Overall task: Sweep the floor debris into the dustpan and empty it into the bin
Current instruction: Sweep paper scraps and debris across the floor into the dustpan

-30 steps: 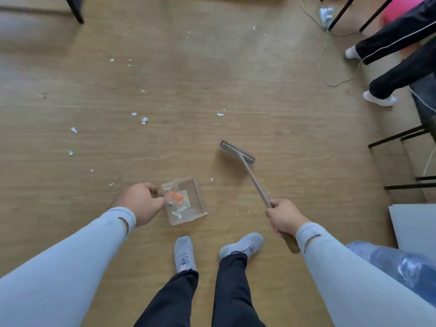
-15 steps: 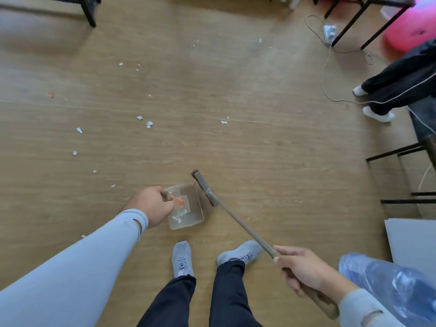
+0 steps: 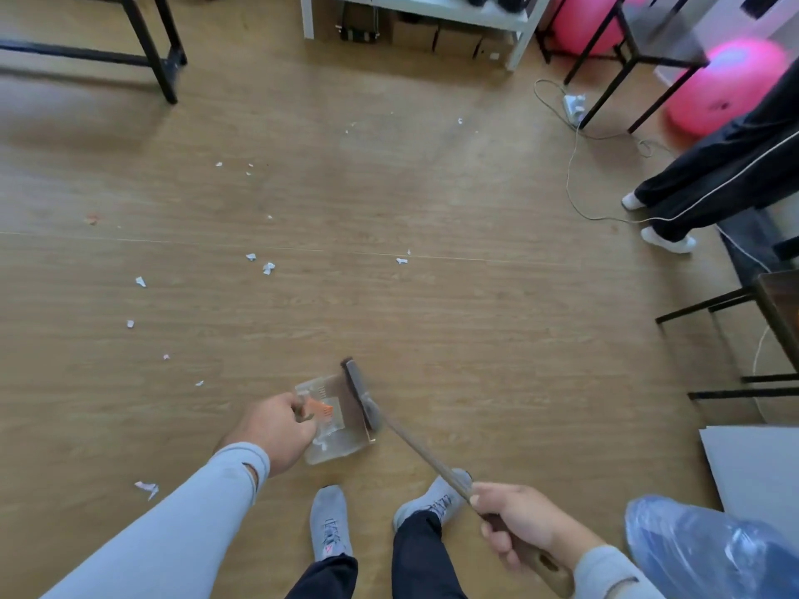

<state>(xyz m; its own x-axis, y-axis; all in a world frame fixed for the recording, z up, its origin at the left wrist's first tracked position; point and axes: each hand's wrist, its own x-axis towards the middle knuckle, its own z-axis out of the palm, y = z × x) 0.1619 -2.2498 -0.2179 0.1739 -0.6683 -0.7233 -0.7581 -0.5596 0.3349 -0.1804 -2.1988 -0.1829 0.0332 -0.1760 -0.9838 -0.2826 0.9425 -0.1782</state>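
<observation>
A clear dustpan (image 3: pixel 335 419) is set on the wooden floor (image 3: pixel 475 317), with white scraps and an orange piece seen inside. A broom (image 3: pixel 361 393) with a dark head and brown handle is laid across its right edge. White debris (image 3: pixel 268 268) is scattered well beyond, to the left.

the broom (image 3: pixel 432 447) has swung in from the middle of the frame, where its head stood clear of the dustpan (image 3: pixel 335 419) a second ago, and the brush head now lies across the pan's open right edge, touching it. the right hand (image 3: pixel 514 523) gripping the handle has drawn back toward the lower right of the frame, beside the blue bag (image 3: pixel 709 551). the view has tipped up, so a white shelf (image 3: pixel 415 13) and pink balls (image 3: pixel 726 86) now show along the top edge.
</observation>
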